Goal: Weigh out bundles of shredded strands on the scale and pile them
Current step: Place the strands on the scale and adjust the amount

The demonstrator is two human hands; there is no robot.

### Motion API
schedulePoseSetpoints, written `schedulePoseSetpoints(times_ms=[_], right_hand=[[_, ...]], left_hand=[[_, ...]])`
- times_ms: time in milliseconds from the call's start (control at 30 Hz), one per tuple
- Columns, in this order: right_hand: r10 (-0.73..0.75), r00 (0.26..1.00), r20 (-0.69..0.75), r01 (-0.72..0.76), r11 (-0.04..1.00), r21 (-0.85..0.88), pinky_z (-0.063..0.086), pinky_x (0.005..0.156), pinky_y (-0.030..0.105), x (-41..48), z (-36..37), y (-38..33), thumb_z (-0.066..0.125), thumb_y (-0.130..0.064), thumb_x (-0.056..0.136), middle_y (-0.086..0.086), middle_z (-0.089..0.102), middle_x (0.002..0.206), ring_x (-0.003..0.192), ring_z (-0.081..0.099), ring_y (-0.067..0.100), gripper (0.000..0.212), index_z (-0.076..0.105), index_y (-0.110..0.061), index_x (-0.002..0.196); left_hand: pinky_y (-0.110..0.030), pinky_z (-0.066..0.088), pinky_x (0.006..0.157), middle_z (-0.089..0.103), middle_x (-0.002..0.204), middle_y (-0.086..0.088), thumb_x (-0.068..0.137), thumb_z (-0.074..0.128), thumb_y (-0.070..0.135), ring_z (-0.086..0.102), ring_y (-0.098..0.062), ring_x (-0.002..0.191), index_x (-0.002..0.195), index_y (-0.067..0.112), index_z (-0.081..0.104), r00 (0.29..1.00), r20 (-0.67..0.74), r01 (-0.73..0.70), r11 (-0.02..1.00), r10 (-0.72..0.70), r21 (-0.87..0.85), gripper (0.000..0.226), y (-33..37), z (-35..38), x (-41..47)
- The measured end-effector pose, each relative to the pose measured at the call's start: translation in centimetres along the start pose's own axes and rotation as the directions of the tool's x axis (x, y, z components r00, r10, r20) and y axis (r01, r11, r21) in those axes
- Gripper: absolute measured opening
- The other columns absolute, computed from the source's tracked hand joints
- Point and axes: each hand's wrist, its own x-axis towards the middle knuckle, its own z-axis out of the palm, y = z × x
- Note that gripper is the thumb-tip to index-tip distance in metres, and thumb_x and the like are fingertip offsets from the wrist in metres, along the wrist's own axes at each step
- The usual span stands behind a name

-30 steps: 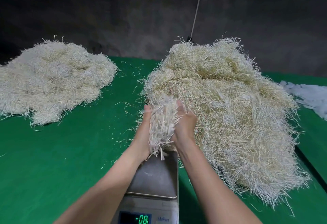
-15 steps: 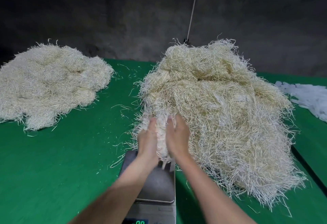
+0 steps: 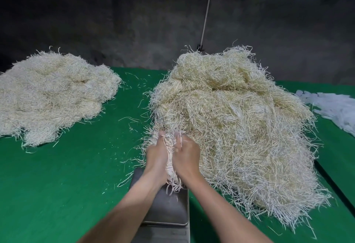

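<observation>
Grips pale shredded-strand bundle [image 3: 170,158] between left hand [image 3: 156,154] and right hand [image 3: 187,153] above grey metal scale [image 3: 169,208]; large straw-coloured heap [image 3: 240,127] touching scale's right, flatter pale pile [image 3: 51,93] well left, on green counter [image 3: 67,185].

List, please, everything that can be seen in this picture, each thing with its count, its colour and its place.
large heap of strands: one, pale straw, right of centre on the table
smaller heap: one, pale cream, left side of the table
bundle of strands: one, whitish, between both hands, over the far edge of the scale
scale: one, grey metal platter, near edge, beside the large heap
table: one, green surface
white pieces: one loose pile, right edge of the table
cord: one, white, against the dark wall
left hand: one, grips the bundle from the left
right hand: one, grips the bundle from the right
</observation>
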Motion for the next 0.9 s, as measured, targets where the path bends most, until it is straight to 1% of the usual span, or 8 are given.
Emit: schedulePoseSetpoints(times_ms=[100, 133, 267, 400, 533, 633, 767, 900], right_hand=[[0.14, 0.97, 0.199, -0.22, 0.855, 0.469, 0.032, 0.071, 0.011, -0.7, -0.5, -0.4, 0.048, -0.028, 0.095, -0.017, 0.048, 0.1, 0.082, 0.044, -0.007, 0.011, 0.046, -0.027, 0.106], [0.139, 0.96, 0.242, -0.257, 0.777, 0.574, 0.031, 0.083, 0.016, -1.2, -0.4, -0.5, 0.048, -0.041, 0.092, -0.021, 0.042, 0.119, 0.097, 0.043, -0.01, 0.037, 0.039, -0.033, 0.127], [-0.022, 0.958, 0.286, -0.099, 0.909, 0.404, 0.024, 0.102, 0.015, -1.1, -0.5, -1.4, 0.033, -0.079, 0.077, -0.033, 0.024, 0.142, 0.122, 0.027, -0.022, 0.068, 0.025, -0.052, 0.139], [0.263, 0.944, 0.202, -0.327, 0.836, 0.44, 0.047, 0.06, 0.023, 2.1, -2.0, -0.8, 0.04, -0.048, 0.095, 0.008, 0.057, 0.075, 0.06, 0.056, 0.011, 0.046, 0.065, -0.011, 0.101], [0.533, 0.835, 0.138, -0.471, 0.563, 0.679, 0.049, 0.087, 0.04, 3.9, -2.1, -0.3, 0.042, -0.013, 0.099, 0.009, 0.057, 0.105, 0.1, 0.057, 0.03, 0.016, 0.057, -0.007, 0.1], [0.316, 0.949, -0.018, -0.275, 0.851, 0.447, 0.046, 0.094, 0.044, 2.7, -0.9, 0.0, 0.041, -0.003, 0.096, 0.006, 0.056, 0.115, 0.11, 0.053, 0.025, 0.018, 0.053, -0.016, 0.097], [-0.147, 0.988, -0.048, 0.147, 0.989, -0.01, 0.033, 0.062, 0.023, -1.2, 0.6, 0.3, 0.029, -0.033, 0.097, -0.011, 0.045, 0.08, 0.07, 0.041, -0.001, 0.023, 0.043, -0.023, 0.082], [-0.011, 0.994, -0.107, 0.015, 0.999, 0.036, 0.042, 0.053, 0.022, 1.3, -1.3, 0.1, 0.037, -0.018, 0.1, 0.0, 0.067, 0.092, 0.055, 0.054, 0.016, 0.037, 0.049, -0.019, 0.065]], left_hand=[[-0.039, 0.046, 0.084, 0.062, 0.112, -0.016, 0.096, 0.047, 0.044, 0.059, -0.03, 0.097, 0.121, -0.002, 0.05, 0.989, -0.048, -0.137, 0.99, 0.139, 0.046, 0.053, 0.6, -0.2, 0.6], [-0.036, 0.044, 0.09, 0.059, 0.119, -0.011, 0.096, 0.048, 0.041, 0.056, -0.025, 0.105, 0.117, 0.003, 0.051, 0.977, -0.054, -0.202, 0.976, 0.207, 0.082, 0.043, 0.9, -0.2, 0.5], [-0.007, 0.042, 0.061, 0.057, 0.097, 0.002, 0.098, 0.049, 0.026, 0.058, 0.008, 0.074, 0.097, 0.021, 0.05, 0.956, 0.149, -0.266, 0.96, 0.252, 0.084, 0.006, 0.4, 0.4, -0.4], [-0.024, 0.051, 0.067, 0.062, 0.105, -0.004, 0.09, 0.046, 0.052, 0.066, -0.014, 0.09, 0.118, 0.013, 0.049, 0.927, 0.292, -0.24, 0.97, 0.237, -0.026, 0.048, 0.8, 0.1, -1.0], [-0.028, 0.03, 0.104, 0.026, 0.144, 0.019, 0.063, 0.058, 0.079, 0.027, -0.004, 0.133, 0.144, 0.035, 0.024, 0.849, 0.27, -0.511, 0.836, 0.454, 0.2, 0.099, -1.1, 0.0, -2.1], [-0.044, 0.028, 0.112, 0.029, 0.153, -0.004, 0.057, 0.061, 0.078, 0.032, -0.023, 0.138, 0.149, 0.017, 0.024, 0.965, 0.179, -0.202, 0.978, 0.19, 0.054, 0.116, -0.8, 1.4, -2.5], [-0.026, 0.052, 0.073, 0.064, 0.095, -0.014, 0.089, 0.06, 0.04, 0.063, -0.021, 0.079, 0.113, 0.0, 0.059, 0.984, -0.015, -0.176, 0.97, 0.176, -0.167, 0.046, 2.1, 1.2, 0.4], [-0.036, 0.055, 0.081, 0.063, 0.108, -0.016, 0.093, 0.056, 0.038, 0.064, -0.023, 0.099, 0.128, 0.003, 0.049, 0.998, 0.059, -0.018, 0.999, 0.02, -0.04, 0.05, 0.2, 1.6, -0.6]])
